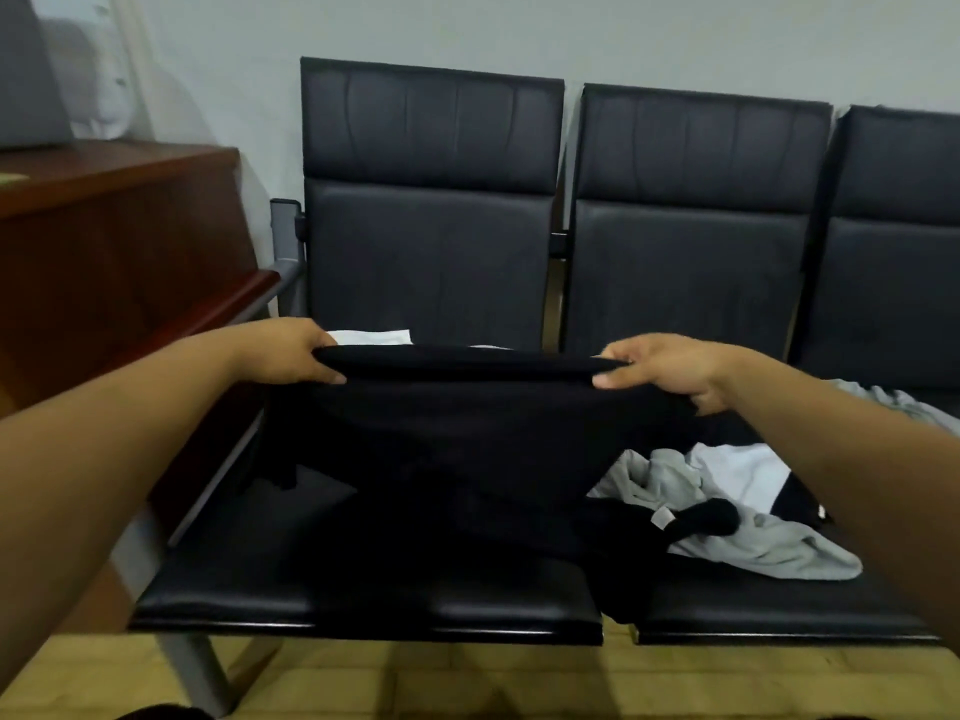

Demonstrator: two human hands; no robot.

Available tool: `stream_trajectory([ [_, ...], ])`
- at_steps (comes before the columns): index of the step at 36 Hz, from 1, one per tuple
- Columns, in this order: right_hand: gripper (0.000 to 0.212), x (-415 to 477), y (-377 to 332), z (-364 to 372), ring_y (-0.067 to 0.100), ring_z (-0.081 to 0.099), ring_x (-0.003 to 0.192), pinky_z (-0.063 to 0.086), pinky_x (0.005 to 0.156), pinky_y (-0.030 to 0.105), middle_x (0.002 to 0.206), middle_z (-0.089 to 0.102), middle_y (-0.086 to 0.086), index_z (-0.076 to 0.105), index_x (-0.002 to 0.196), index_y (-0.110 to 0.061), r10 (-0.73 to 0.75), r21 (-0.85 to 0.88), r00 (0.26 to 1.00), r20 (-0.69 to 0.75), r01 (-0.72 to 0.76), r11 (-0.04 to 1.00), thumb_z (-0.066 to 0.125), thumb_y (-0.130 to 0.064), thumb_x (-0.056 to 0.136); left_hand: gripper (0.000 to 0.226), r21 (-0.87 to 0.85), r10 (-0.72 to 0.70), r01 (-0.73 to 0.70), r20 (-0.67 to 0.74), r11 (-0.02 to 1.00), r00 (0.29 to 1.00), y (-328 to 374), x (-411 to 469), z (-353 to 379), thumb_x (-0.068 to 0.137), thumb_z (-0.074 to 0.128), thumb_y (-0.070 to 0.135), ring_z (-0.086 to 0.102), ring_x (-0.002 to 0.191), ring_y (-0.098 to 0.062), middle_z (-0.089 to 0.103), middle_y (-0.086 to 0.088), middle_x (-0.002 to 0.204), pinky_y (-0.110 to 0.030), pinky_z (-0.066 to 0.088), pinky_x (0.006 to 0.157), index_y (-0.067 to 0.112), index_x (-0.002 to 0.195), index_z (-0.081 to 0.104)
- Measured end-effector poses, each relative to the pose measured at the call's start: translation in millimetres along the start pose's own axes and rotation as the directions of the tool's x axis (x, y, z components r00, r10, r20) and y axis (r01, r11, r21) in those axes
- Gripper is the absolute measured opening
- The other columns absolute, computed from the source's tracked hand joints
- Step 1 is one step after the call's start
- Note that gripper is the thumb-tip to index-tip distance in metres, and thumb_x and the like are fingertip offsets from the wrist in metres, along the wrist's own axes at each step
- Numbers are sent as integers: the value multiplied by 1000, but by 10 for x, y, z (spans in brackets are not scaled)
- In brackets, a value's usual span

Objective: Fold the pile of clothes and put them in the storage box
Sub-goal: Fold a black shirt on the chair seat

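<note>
1. Left hand (291, 353), mid-left of frame: thumb and fingers curled round the top edge of the black garment (457, 433), pinching its left end.
2. Right hand (670, 368), mid-right: pinching the right end of the same edge, thumb in front, fingers behind.
3. Garment pulled taut between the two hands at frame centre, long axis running left to right. Hangs down from that edge, lower part draped onto the seat (363, 589) at lower centre.
4. Held edge about level, one hand at each end, neither clearly nearer. Loose cloth falls below the hands and toward the bottom of the frame. Probably calls next for laying it flat on the seat or bringing the two ends together.
5. Pile (727, 511) of grey, white and black clothes at lower right, touching the garment, under the right arm.
6. White cloth (371, 336) just behind the held edge, mostly hidden.
7. No box plainly in view. Grey shape (31, 80) at upper left, on a cabinet (104, 226): cannot tell what it is.
</note>
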State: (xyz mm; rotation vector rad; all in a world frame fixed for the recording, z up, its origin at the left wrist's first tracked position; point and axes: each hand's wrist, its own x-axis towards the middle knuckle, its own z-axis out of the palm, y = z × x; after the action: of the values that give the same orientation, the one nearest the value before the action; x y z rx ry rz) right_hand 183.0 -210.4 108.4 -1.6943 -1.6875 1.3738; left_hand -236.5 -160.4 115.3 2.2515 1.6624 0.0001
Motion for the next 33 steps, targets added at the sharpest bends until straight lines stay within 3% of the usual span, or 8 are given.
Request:
stream_trajectory([
  [5, 62, 27, 61, 68, 27, 72, 92, 55, 90, 47, 99, 77, 9, 78, 97, -17, 252, -371, 965, 68, -211, 905, 88, -60, 54, 7, 146, -105, 103, 5, 984, 994, -225, -2, 131, 93, 64, 27, 60, 90, -17, 67, 0, 97, -29, 42, 80, 21, 92, 67],
  [9, 28, 258, 198, 193, 28, 71, 101, 56, 96, 45, 102, 76, 6, 77, 97, -15, 316, -450, 949, -12, -287, 846, 79, -40, 84, 22, 234, -248, 238, 15, 943, 969, -322, 28, 249, 95, 59, 32, 59, 97, -23, 66, -5, 109, -28, 43, 83, 15, 107, 68],
  [12, 35, 454, 262, 331, 34, 69, 89, 61, 76, 46, 109, 68, 15, 61, 123, -8, 378, 49, 920, -100, -375, 926, 60, -34, 100, 26, -261, -393, 407, 105, 875, 914, -304, -3, 311, 101, 50, 29, 67, 80, -26, 68, -12, 100, -31, 54, 61, 8, 110, 63],
  [16, 38, 736, 107, 409, 54, 66, 96, 59, 63, 63, 139, 54, 18, 45, 138, -13, 334, 796, 941, -50, -165, 583, 44, -34, 107, 22, -866, -395, 362, 216, 345, 893, -138, 13, 257, 105, 39, 21, 69, 49, -17, 72, -9, 65, -28, 55, 41, 9, 101, 57],
  [21, 41, 869, -598, 253, 38, 63, 107, 51, 85, 50, 132, 58, 6, 45, 143, -18, 124, 826, 925, -359, 254, 504, 38, -39, 108, 28, -999, -267, 18, 7, 38, 964, 218, 164, -311, 106, 30, 13, 72, 88, -23, 71, -9, 105, -38, 61, 76, 16, 108, 58],
  [26, 26, 662, -1459, -251, 24, 69, 101, 56, 94, 44, 106, 73, 2, 63, 116, -16, -39, 631, 745, -666, 590, 505, 49, -35, 104, 30, -934, -231, -325, -352, 147, 907, 595, 203, -1132, 105, 30, 11, 59, 117, -20, 60, -3, 131, -41, 46, 104, 22, 115, 56],
  [29, 22, 410, -1911, -535, 17, 71, 85, 59, 82, 38, 85, 73, -3, 64, 96, -16, -125, 519, 619, -775, 737, 434, 49, -30, 105, 29, -842, -256, -521, -539, 142, 802, 780, 153, -1594, 102, 34, 3, 60, 111, -17, 65, -2, 112, -30, 52, 97, 20, 103, 58],
  [33, 24, 140, -2172, -765, 16, 72, 97, 60, 85, 30, 106, 74, 1, 65, 113, -16, -185, 453, 537, -823, 817, 357, 52, -33, 104, 36, -717, -219, -585, -684, 379, 696, 884, 26, -1918, 99, 36, -1, 60, 83, -3, 58, 7, 93, -16, 54, 72, 5, 131, 51],
])
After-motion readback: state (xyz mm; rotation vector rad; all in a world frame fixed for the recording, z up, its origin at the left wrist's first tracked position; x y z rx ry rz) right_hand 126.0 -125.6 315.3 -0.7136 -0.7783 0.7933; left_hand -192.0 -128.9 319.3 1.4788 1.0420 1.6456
